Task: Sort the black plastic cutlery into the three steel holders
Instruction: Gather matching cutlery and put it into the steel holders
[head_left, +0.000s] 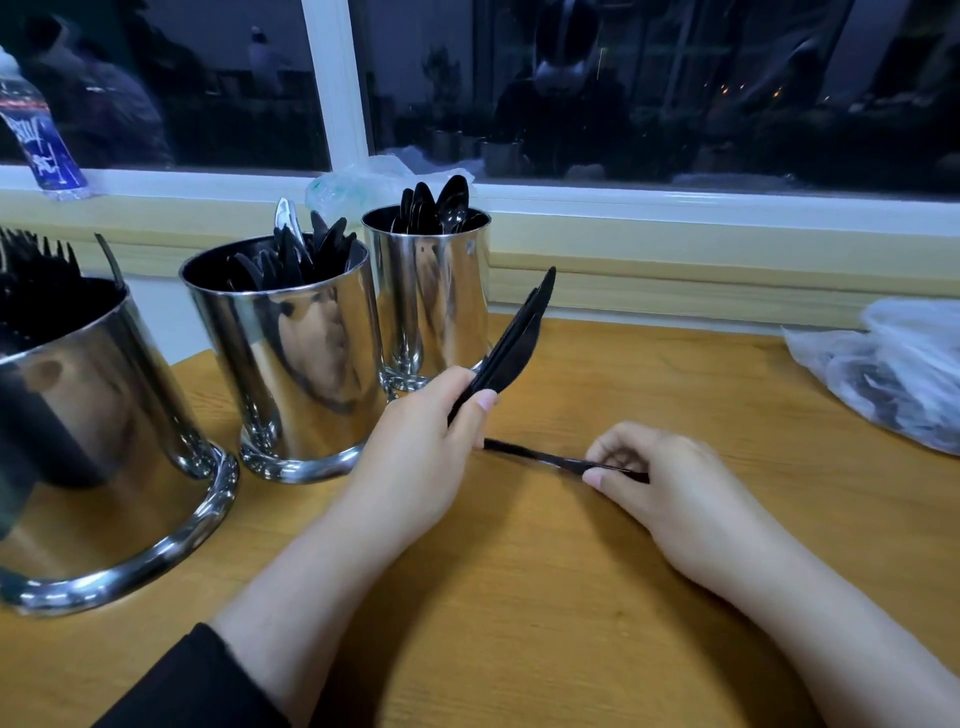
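open: bare desk (597, 597) centre and near edge | blocked left: three steel holders (291, 353) in a row | blocked right: plastic bag (893, 374) | back: window sill (675, 208)

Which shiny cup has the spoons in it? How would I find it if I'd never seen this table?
Start at the wooden table under the dark window and find the row of three steel holders on its left side. The spoon holder is the farthest one, nearest the window frame. Rounded spoon bowls poke out of its top, while the middle holder shows knives and the nearest holder shows fork prongs.

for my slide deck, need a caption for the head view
Left hand holds a bundle of black knives; right hand pinches another piece.
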